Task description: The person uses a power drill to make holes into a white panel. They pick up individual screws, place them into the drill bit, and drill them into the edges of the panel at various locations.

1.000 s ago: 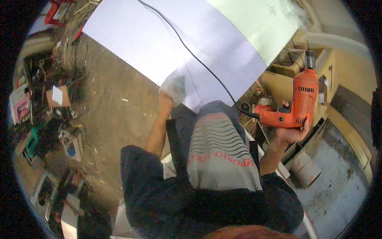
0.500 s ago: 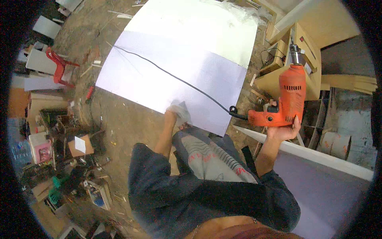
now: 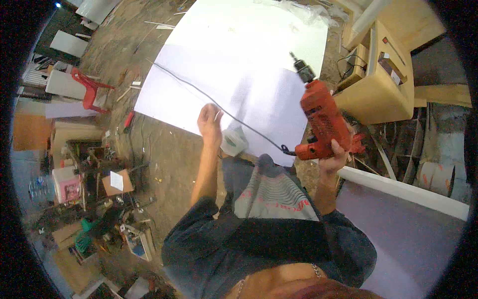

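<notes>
A red-orange corded power drill (image 3: 326, 117) is gripped in my right hand (image 3: 332, 158), whose fingers wrap round its lower rear part. Its chuck and bit tilt up and to the left over the white panel (image 3: 169, 89). From the drill's handle a dark cord (image 3: 239, 119) runs across the panel to the far left. My left hand (image 3: 210, 122) is raised over the panel's near edge with fingers curled together; whatever they pinch is too small and blurred to name. Just below it lies a crumpled translucent plastic bag (image 3: 234, 141), apart from the fingers.
Right of the panel stands a yellowish wooden drawer unit (image 3: 383, 94). Another pale panel with a white edge (image 3: 403, 188) leans at the lower right. A red plastic chair (image 3: 89, 89), a red-handled tool (image 3: 129, 119) and cluttered boxes are at the left. Clear plastic wrap (image 3: 308, 12) lies at the far end.
My left hand has let go of the plastic bag and moved up and forward. The drill has swung left and tilted, its bit now over the white panel.
</notes>
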Demonstrator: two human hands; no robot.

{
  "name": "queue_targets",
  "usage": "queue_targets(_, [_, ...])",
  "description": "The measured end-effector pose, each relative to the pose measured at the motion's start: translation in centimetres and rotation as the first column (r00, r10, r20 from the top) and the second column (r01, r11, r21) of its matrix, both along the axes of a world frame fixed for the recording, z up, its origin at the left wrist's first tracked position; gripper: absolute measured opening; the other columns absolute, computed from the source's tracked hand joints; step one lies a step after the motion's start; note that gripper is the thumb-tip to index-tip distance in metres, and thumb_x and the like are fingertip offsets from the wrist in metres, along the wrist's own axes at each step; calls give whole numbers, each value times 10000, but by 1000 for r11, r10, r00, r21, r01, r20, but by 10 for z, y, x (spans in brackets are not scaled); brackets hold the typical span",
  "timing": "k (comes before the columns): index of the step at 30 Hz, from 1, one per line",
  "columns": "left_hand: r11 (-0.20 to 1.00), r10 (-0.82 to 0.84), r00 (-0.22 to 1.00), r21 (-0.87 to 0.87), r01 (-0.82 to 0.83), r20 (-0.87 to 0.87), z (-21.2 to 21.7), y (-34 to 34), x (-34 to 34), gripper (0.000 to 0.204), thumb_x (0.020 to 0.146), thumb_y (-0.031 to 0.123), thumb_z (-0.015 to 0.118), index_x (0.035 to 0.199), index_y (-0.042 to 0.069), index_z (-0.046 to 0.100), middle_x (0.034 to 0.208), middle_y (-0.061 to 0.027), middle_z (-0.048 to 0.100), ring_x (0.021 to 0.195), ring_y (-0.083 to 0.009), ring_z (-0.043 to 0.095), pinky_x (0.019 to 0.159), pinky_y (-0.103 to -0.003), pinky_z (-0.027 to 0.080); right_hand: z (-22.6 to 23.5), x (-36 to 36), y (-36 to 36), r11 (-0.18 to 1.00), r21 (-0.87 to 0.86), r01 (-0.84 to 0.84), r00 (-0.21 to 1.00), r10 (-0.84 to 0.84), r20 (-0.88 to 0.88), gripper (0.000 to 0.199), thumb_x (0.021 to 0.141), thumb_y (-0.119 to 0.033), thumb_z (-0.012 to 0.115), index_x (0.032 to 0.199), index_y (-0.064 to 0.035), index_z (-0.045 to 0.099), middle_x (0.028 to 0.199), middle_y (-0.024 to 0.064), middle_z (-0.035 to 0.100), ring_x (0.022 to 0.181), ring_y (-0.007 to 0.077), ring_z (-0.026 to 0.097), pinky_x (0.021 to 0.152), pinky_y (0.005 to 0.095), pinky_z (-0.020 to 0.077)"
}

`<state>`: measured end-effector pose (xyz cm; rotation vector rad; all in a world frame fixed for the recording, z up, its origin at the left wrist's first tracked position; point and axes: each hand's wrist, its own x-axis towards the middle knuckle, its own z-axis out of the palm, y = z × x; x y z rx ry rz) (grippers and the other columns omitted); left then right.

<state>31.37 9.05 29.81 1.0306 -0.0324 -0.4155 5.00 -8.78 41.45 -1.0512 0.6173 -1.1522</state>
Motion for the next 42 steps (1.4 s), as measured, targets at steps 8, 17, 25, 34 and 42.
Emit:
queue_targets(8, [802,-446,866,-530,275,-226,125,-49,92,191,896,201,581,1045,90,538,953,-4,568,994,-168,567,897,-310,492,19,106,112,997,-79,-17,988,4,-154,702,625,-343,624,1163,73,452,1072,186,546,955,262,561,850,376,442])
queue_targets(17, [703,-646,702,-592,395,-299,138,-4,158,192,888,194,583,1059,107,572,1004,-12,610,961,-130,601,726,-222,544,34,177,180,987,-137,88,948,-125,-294,759,599,-387,622,1163,91,449,1093,197,527,999,270,555,882,371,436])
queue_targets(25, [786,-583,747,-453,420,-319,145,-11,128,214,879,174,604,1076,97,572,990,-29,620,900,-141,625,665,-234,545,32,147,189,981,-149,123,957,-157,-244,724,603,-365,630,1145,85,462,1094,197,530,991,266,557,876,371,438])
queue_targets(34, [686,-712,703,-229,691,-11,156,-17,91,348,899,198,583,1179,1,522,934,-55,602,905,-179,602,779,-286,509,19,116,213,990,70,125,987,-132,97,617,695,-244,580,1190,77,400,1101,214,515,1008,297,554,886,409,462])
queue_targets(42, [613,-785,602,-338,714,-150,142,-43,97,304,910,239,560,1136,41,512,943,-21,607,957,-187,604,793,-283,504,24,133,215,966,55,251,968,-250,-38,625,719,-273,576,1211,69,400,1120,209,509,1024,286,548,894,381,448])
